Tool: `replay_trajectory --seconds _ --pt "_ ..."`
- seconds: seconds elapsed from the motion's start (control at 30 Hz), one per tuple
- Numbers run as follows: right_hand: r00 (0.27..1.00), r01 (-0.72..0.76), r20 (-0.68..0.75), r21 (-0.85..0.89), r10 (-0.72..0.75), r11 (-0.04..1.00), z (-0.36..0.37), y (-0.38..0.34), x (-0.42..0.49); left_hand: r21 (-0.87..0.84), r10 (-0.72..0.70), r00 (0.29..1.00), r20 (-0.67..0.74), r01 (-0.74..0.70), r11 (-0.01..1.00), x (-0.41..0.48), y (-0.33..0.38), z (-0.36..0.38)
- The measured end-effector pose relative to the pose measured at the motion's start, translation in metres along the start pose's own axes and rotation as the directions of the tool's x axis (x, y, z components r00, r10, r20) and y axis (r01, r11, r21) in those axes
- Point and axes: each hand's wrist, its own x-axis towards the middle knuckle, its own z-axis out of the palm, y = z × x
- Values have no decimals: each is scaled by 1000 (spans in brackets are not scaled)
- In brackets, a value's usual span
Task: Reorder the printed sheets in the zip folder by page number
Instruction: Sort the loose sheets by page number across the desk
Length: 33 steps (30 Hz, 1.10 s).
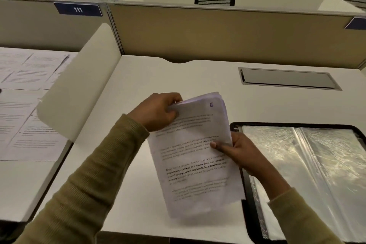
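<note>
Your left hand (158, 112) pinches the printed sheets' (195, 154) top corner. Your right hand (236, 149) grips their side edge. The zip folder (301, 174) lies open alongside.

Matt paper sheets (196, 156); glossy clear plastic folder sleeves (309, 164); smooth desk (178, 77).

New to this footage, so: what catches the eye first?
The stack of printed sheets held up mid-desk, top page marked 6, left hand pinching its upper corner and right hand gripping its right edge. Beside it on the right lies the open zip folder with shiny clear sleeves.
</note>
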Motion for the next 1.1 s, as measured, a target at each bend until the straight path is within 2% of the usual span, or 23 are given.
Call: replay_trajectory --seconds 0.07,0.1,0.13,0.17,0.2,0.23,0.3,0.33,0.37,0.5,0.6,0.67,0.77,0.87,1.1 --pt "993 -99 -39 230 111 968 6 17 -1 127 -34 976 -215 63 990 4 -10 18" --pt "986 -138 -43 350 163 927 9 26 -2 88 -72 943 -325 106 990 0 -16 31" --pt "976 -171 -45 450 214 876 12 36 -2 -28 -153 912 -380 154 988 -5 -22 45" --pt "965 -198 -45 524 260 828 15 45 -3 -189 -266 894 -359 210 959 -12 -27 61" --pt "956 -207 -51 576 288 790 16 52 -3 -352 -383 887 -259 282 892 -20 -33 78" --pt "949 -212 -58 612 311 762 16 59 -3 -485 -460 882 -98 362 796 -29 -37 95" --pt "935 -225 -63 654 348 722 15 69 -3 -659 -451 871 194 456 598 -46 -38 121" --pt "931 -226 -68 664 359 712 14 72 -4 -719 -423 872 249 458 523 -52 -39 131" --pt "929 -220 -77 669 361 710 13 75 -4 -753 -427 870 244 448 482 -56 -39 139" --pt "930 -206 -84 687 358 697 11 81 -3 -755 -559 826 72 411 511 -55 -40 157" --pt "937 -276 12 642 350 716 13 90 -3 -746 -619 785 -11 406 528 -50 -44 163" --pt "920 -357 58 526 387 771 20 100 -6 -730 -651 758 -26 431 530 -48 -48 167" --pt "905 -395 15 400 425 827 31 114 -11 -609 -687 725 -43 526 593 -44 -57 178" --pt "904 -381 -39 379 426 843 36 118 -14 -527 -742 669 -47 614 587 -42 -60 186" --pt "880 -399 -60 444 471 802 36 125 -13 -488 -738 673 -56 626 608 -36 -61 190"
